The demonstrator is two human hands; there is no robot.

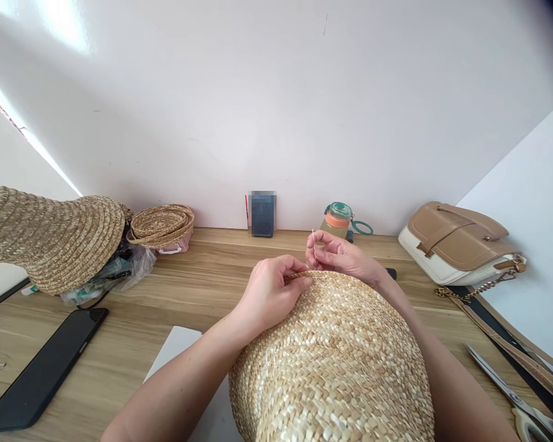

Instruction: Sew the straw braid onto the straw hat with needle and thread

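Right under the camera sits the woven straw hat, its crown filling the lower middle of the view, resting over the wooden table. The left hand curls over the hat's far edge, fingers pressed together and gripping the braided rim. Just beyond, the right hand pinches a thin needle between thumb and fingertips, the needle standing upright at the rim. Off to the left, a dark phone lies flat, with another straw hat over a plastic bag behind it. A small straw basket sits near the wall. On the right, a tan handbag and scissors.
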